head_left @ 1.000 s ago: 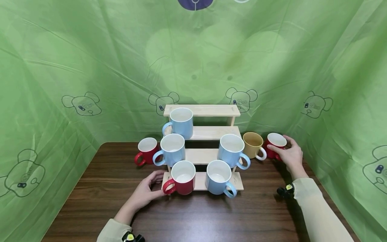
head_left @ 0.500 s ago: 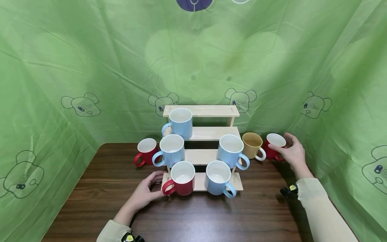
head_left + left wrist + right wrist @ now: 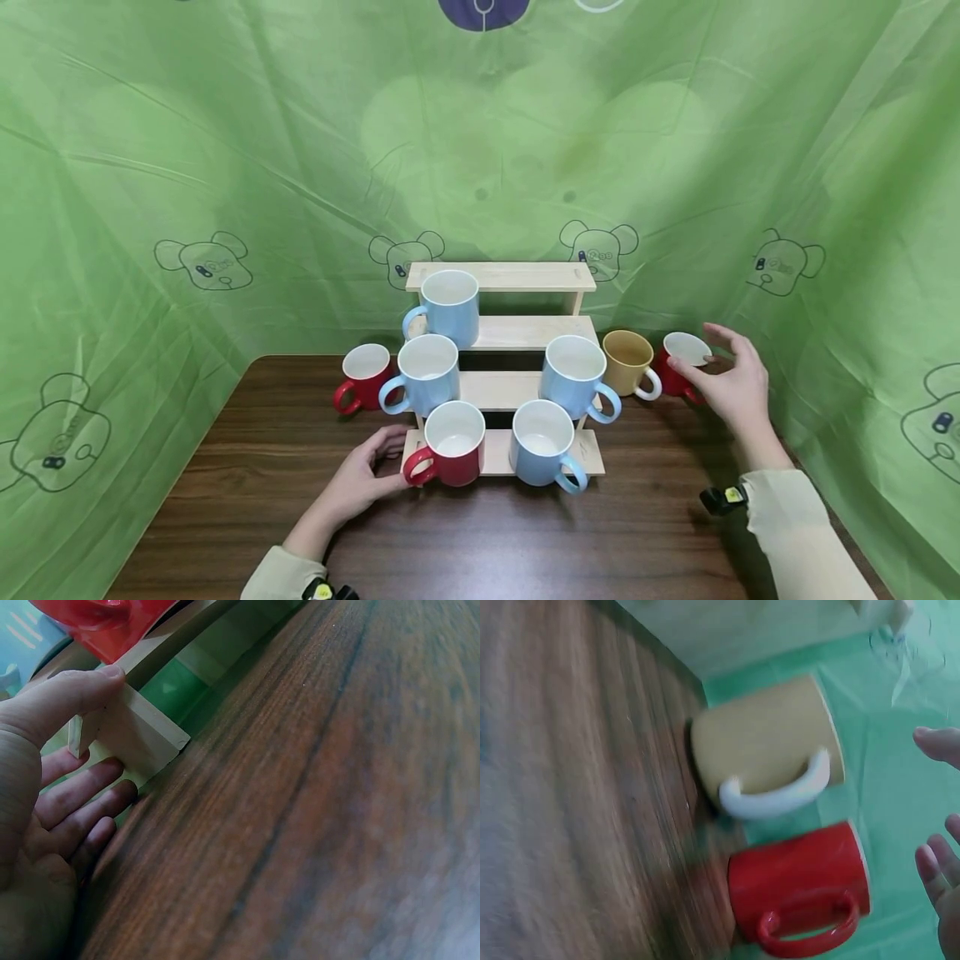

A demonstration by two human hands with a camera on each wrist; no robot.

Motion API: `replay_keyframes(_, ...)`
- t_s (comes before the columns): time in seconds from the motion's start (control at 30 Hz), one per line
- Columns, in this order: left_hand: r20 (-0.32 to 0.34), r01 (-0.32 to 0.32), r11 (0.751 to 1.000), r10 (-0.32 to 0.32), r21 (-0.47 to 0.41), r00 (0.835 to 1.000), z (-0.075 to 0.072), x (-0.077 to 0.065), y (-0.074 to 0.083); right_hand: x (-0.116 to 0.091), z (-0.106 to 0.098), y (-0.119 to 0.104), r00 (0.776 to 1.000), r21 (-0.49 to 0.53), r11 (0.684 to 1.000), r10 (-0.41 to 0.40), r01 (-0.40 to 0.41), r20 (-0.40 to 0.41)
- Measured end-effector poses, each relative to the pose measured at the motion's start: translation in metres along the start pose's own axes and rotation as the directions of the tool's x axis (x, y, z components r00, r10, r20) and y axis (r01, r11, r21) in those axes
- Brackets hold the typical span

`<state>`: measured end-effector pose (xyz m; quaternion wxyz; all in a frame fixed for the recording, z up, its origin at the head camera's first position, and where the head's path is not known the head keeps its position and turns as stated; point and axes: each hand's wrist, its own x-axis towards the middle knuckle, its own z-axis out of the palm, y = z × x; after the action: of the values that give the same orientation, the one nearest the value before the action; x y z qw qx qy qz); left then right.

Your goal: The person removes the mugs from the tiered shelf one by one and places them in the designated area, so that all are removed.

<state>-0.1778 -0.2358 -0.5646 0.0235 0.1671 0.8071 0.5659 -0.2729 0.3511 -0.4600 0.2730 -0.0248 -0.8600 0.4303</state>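
Note:
A wooden stepped rack (image 3: 502, 387) stands mid-table. My left hand (image 3: 360, 477) holds its lowest left corner; in the left wrist view the thumb (image 3: 90, 688) lies on the board's edge and the fingertips curl behind the end panel. A red mug (image 3: 459, 463) sits on the lowest step beside it, handle to the left. At the far right another red mug (image 3: 671, 375) stands upright on the table. My right hand (image 3: 727, 383) is just right of this mug, fingers spread; the right wrist view shows a gap between the fingers and the red mug (image 3: 802, 877).
Light blue mugs (image 3: 543, 454) stand on several steps, one at the upper left (image 3: 453, 312). A tan mug (image 3: 626, 367) with a white handle stands between rack and right red mug. Another red mug (image 3: 367, 387) stands left. Green cloth (image 3: 487, 167) encloses the table.
My right hand has let go of the red mug at the right, its fingers spreading as it drew back to the right. The left hand stays at the rack.

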Motion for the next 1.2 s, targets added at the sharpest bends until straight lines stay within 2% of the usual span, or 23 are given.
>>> replay_keyframes(0.17,0.003,-0.017,1.000,0.017,-0.001,1.000,-0.001,0.000,0.000,-0.021,0.006,-0.017,0.994,0.059,0.993,-0.105,0.103,0.028)
replay_keyframes(0.4,0.005,-0.018,1.000,0.018,-0.011,1.000,0.002,0.001,0.000,-0.054,0.016,-0.026,0.988,0.178,0.980,-0.114,0.094,0.109)
replay_keyframes(0.6,-0.008,-0.013,1.000,0.013,-0.001,1.000,0.003,0.001,0.000,-0.081,0.028,-0.026,0.967,0.203,0.962,-0.211,0.181,0.141)
replay_keyframes(0.77,-0.013,0.007,1.000,-0.007,0.016,1.000,0.002,0.000,0.002,-0.097,0.036,-0.026,0.955,0.245,0.955,-0.218,0.167,0.202)
replay_keyframes(1.03,-0.010,0.000,1.000,0.000,0.017,1.000,0.001,-0.001,0.000,-0.114,0.046,-0.018,0.913,0.340,0.929,-0.261,0.149,0.313)
replay_keyframes(1.2,0.000,-0.021,1.000,0.021,0.015,1.000,0.000,-0.001,0.001,-0.121,0.053,-0.017,0.896,0.310,0.937,-0.270,0.161,0.352)
